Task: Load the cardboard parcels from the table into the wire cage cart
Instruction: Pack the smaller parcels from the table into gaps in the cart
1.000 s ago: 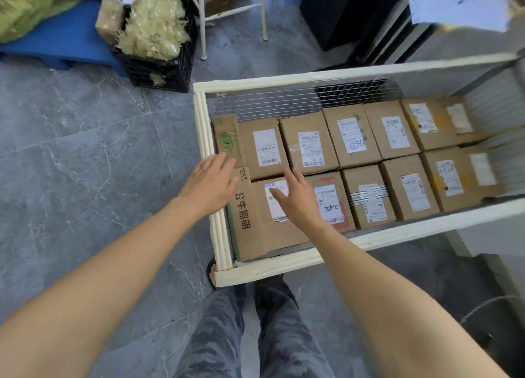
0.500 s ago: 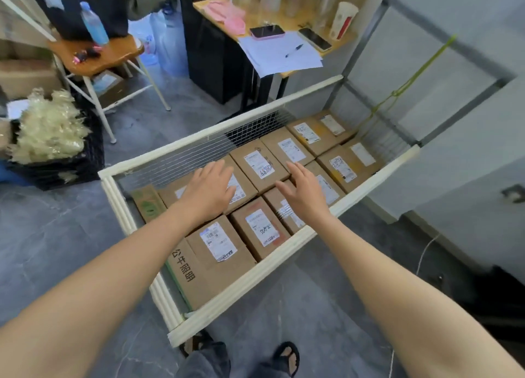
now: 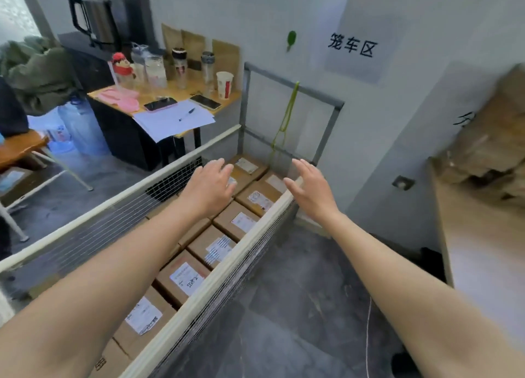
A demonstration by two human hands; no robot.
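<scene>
Both bare arms reach forward and away from the body, nearly straight at the elbow. The left hand (image 3: 211, 187) is held palm down, its fingers (image 3: 224, 168) extended and a little spread, holding nothing. The right hand (image 3: 308, 188) is raised with the palm turned inward and slightly forward — its fingers (image 3: 301, 167) straight and close together, thumb out to the side. Neither hand grips anything; the two hands are level with each other, a gap between them.

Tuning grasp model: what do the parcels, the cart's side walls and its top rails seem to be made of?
Parcels: brown matte cardboard with white paper labels. Side walls: thin grey metal wire mesh, a see-through grid. Top rails: cream, matte, rounded; possibly foam or plastic padding over a frame, unclear.
</scene>
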